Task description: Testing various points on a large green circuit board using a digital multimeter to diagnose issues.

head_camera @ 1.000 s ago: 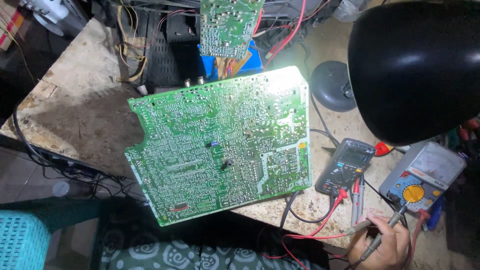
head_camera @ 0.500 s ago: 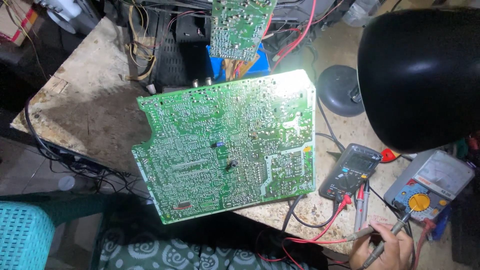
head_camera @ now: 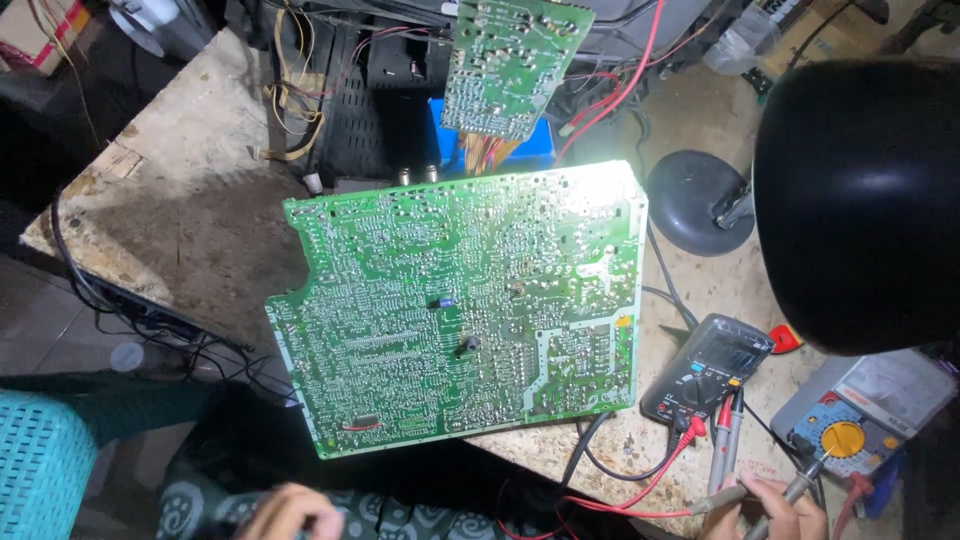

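The right hand [head_camera: 775, 512] sits at the lower right of the large green circuit board [head_camera: 460, 310], fingers curled closed around thin grey probe rods [head_camera: 790, 495]. The left hand [head_camera: 290, 512] rests below the board's lower left corner, knuckles bent, holding nothing.

Green circuit board [head_camera: 460, 310] (silver-speckled), black lamp shade [head_camera: 855, 200], turquoise basket [head_camera: 40, 465].

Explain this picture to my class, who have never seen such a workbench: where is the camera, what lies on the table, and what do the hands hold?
The one view comes from a camera on the person's head, looking down at a worn table. A large green circuit board lies there, solder side up, with a smaller board standing behind it. Right of it sit a dark multimeter and a second meter with a yellow dial, beneath a black lamp. The right hand holds thin test probes wired to the multimeter. The left hand is at the bottom edge, apparently holding nothing.
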